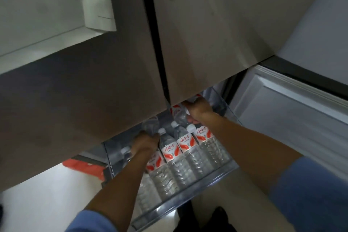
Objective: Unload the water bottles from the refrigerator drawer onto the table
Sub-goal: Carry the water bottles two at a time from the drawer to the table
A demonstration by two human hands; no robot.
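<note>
2 hands (pixel 145 142) in drawer (pixel 180 197) — gripping bottles (pixel 185 149)

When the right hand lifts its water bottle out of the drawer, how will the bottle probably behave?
The bottle looks full, so probably heavy for its size. Its thin ribbed plastic may flex under the right hand. Round-bodied, it would likely roll if laid down outside the drawer.

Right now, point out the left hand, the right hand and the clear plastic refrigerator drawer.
left hand (pixel 144 144), head view, back of hand.
right hand (pixel 199 111), head view, back of hand.
clear plastic refrigerator drawer (pixel 180 201), head view, front rim.
</note>
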